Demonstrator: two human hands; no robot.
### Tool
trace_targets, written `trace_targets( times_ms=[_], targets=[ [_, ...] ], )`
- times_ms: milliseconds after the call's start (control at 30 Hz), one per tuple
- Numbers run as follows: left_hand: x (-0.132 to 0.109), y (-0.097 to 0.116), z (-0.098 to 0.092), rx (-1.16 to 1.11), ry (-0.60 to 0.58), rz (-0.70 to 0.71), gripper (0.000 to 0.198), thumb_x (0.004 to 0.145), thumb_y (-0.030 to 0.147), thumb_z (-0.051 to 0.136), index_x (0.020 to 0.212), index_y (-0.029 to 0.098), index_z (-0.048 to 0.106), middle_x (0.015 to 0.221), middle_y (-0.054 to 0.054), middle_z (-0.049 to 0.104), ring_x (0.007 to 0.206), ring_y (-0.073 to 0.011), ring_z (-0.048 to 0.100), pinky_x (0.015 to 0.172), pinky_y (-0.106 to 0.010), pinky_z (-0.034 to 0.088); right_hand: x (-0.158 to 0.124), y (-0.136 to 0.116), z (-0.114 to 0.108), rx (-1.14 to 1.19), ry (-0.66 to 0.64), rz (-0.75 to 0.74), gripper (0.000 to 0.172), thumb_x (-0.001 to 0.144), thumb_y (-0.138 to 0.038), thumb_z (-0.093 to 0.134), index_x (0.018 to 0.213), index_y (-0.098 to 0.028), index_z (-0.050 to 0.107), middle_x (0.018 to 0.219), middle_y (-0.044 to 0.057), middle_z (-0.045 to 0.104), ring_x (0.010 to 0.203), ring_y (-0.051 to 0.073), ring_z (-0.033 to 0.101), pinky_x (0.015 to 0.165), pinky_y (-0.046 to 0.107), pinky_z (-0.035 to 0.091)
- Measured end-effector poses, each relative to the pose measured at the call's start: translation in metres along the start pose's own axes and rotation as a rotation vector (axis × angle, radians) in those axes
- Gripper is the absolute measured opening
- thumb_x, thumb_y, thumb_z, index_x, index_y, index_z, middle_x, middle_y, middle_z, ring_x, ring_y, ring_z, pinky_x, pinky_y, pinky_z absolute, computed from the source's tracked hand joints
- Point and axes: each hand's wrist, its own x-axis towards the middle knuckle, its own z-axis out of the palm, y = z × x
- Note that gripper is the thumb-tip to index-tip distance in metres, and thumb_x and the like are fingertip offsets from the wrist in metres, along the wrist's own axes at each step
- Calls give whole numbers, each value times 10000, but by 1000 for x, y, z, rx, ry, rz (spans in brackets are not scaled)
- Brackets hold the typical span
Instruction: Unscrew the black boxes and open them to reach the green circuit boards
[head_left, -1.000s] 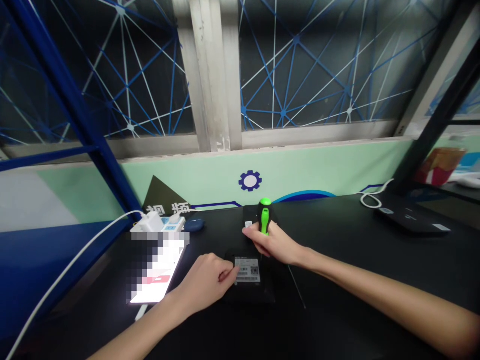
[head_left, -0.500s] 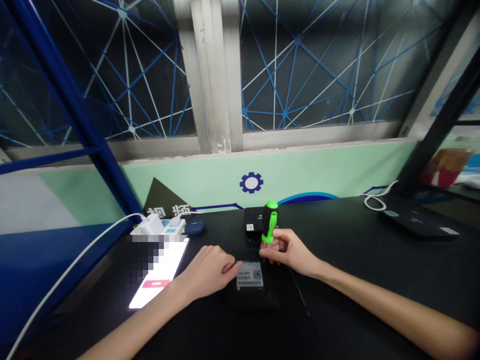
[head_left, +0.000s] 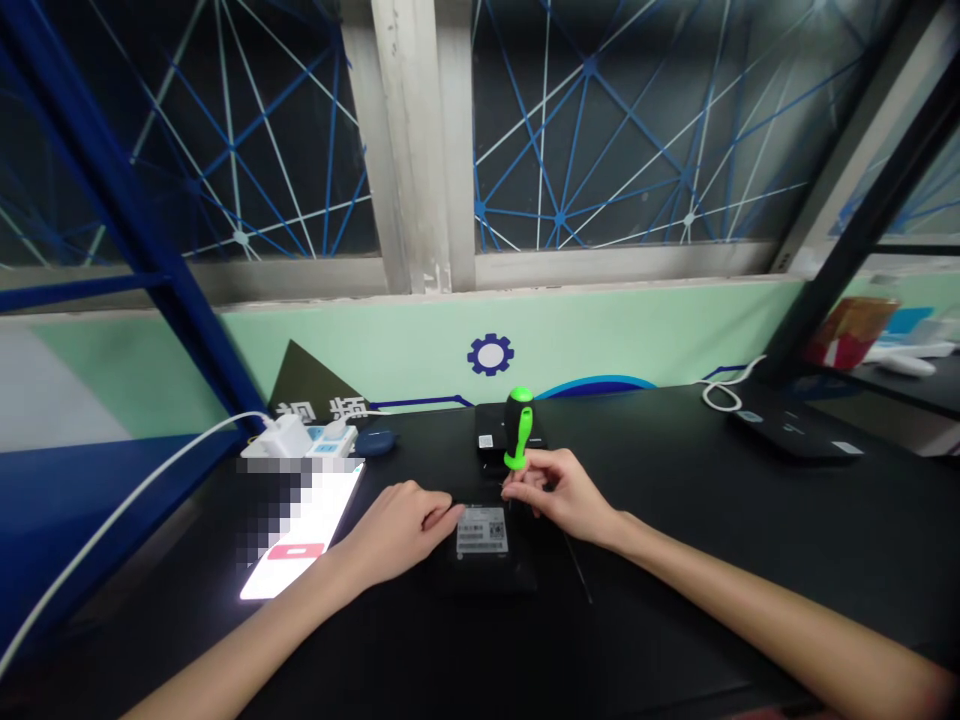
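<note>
Held a screwdriver [head_left: 517,428] in the right hand [head_left: 559,495], fingers curled shut round the low end of its green and black handle. Stood it almost straight up, long way running up and down, green top high, thin metal tip pointing down at the far right corner of a small black box [head_left: 487,575]. Could not tell if the tip touched the box.

Rested the left hand [head_left: 397,525] on the surface [head_left: 675,560], fingers loosely bent, tips pressed against the left edge of that box, gripping nothing. Found the box near the middle of the surface, white label up, lying between both hands.

Saw a second black box [head_left: 487,445] just behind the screwdriver, farther away. Saw a lit phone [head_left: 300,530] lying close by on the left of the left hand. Spotted a white power strip [head_left: 311,442] with a white cable [head_left: 112,520] at the far left, and a little dark blue thing [head_left: 375,440] just right of it. Noticed a flat black device [head_left: 787,432] well off to the right, with a white cord [head_left: 724,395] beside it.
</note>
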Motion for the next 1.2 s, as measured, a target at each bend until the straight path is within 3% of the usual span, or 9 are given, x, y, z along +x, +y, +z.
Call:
trace_targets(
  times_ms=[200, 533, 733, 900, 1200],
  targets=[
    [-1, 0, -1, -4, -18, 7, 491, 991, 427, 430, 591, 184, 280, 484, 49, 321, 456, -112, 320, 527, -284, 187, -1, -3, 0, -53, -18, -59, 259, 864, -384, 691, 784, -138, 693, 695, 31, 699, 474, 76, 443, 486, 215, 358],
    [-2, 5, -8, -48, -26, 4, 482, 980, 406, 447, 580, 190, 285, 477, 47, 314, 440, -117, 283, 512, -299, 157, -6, -10, 1, -84, -89, -58, 292, 947, -398, 574, 906, -137, 697, 743, 39, 688, 481, 79, 472, 480, 216, 357],
    [-2, 3, -6, -18, -15, 20, 474, 988, 404, 440, 591, 190, 294, 480, 47, 331, 457, -122, 327, 526, -299, 171, -4, -6, 4, -120, -3, -109, 280, 873, -408, 675, 801, -140, 714, 651, -5, 588, 469, 69, 397, 480, 229, 341],
    [-3, 0, -3, -17, -28, 21, 478, 1002, 415, 415, 588, 193, 327, 489, 43, 370, 462, -124, 374, 532, -299, 186, -3, -6, 3, -11, 25, 38, 328, 729, -442, 807, 781, -138, 697, 504, -40, 551, 446, 91, 484, 460, 216, 374],
    [-5, -1, -2, -5, -2, 19, 473, 1009, 431, 396, 601, 198, 349, 510, 36, 415, 491, -140, 428, 546, -297, 200, -4, -10, 2, 107, -8, 125, 329, 721, -436, 814, 753, -135, 684, 662, 26, 682, 458, 94, 565, 455, 210, 425]
  ],
)
